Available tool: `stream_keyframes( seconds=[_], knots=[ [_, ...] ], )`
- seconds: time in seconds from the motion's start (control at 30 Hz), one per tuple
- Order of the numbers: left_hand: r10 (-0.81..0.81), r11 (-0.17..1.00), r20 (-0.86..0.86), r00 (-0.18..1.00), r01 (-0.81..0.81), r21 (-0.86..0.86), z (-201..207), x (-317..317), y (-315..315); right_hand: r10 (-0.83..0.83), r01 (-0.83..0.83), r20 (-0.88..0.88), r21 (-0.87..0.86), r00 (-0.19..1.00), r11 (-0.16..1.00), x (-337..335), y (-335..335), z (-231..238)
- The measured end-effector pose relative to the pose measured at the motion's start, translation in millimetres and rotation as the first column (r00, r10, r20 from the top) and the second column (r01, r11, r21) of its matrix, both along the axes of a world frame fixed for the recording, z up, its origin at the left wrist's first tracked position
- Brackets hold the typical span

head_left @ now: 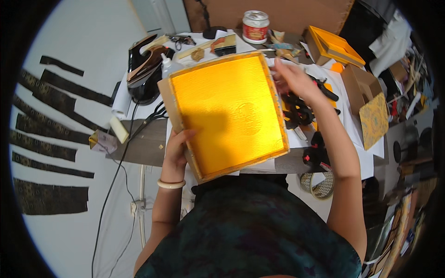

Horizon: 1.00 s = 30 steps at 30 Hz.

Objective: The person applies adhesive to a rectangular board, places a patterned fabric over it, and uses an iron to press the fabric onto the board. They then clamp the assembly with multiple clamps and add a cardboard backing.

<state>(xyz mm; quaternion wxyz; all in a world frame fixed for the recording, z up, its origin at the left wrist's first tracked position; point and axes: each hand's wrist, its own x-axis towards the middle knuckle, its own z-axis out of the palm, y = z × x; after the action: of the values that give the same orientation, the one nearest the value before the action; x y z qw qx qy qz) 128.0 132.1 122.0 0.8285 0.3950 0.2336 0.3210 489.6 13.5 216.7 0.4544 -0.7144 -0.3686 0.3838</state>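
A shallow square box lid (232,102) with a shiny golden-yellow lining, a raised round mark and a mottled brownish rim is held up, tilted, in front of my body. My left hand (176,147) grips its lower left edge, thumb over the rim and the other fingers hidden behind. Beside the upper right edge is my right hand (293,79), slightly blurred, its fingers apart and nothing seen in them. Whether it touches the rim I cannot tell. Black clamps (301,113) lie on the table under my right forearm.
On the table (141,146) stand a black iron (143,74), a white bottle (166,65), a jar (255,27) and a yellow box (333,46). Scissors (150,119), a brush (224,45) and an open cardboard box (364,88) lie around. A cable (121,162) hangs at the left.
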Motion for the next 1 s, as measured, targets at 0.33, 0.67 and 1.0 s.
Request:
stream_keyframes(
  seconds=[0.33, 0.67, 1.0],
  knots=[
    [-0.1, 0.992, -0.051, 0.994, 0.103, 0.078, 44.7, 45.1, -10.7, -0.392, 0.309, 0.105, 0.446, 0.914, 0.84, -10.7, -91.9, -28.6],
    [-0.154, 0.966, 0.209, 0.966, 0.192, -0.176, 101.3, 262.1, 3.3, -0.095, 0.724, -0.832, 0.414, 0.547, 0.551, 22.0, -253.5, -23.3],
    [-0.334, 0.803, 0.468, 0.818, 0.507, -0.313, 84.5, 562.1, -53.0, 0.841, 0.634, -0.538, 0.668, 0.051, 0.389, 12.8, -232.3, -53.2]
  ],
)
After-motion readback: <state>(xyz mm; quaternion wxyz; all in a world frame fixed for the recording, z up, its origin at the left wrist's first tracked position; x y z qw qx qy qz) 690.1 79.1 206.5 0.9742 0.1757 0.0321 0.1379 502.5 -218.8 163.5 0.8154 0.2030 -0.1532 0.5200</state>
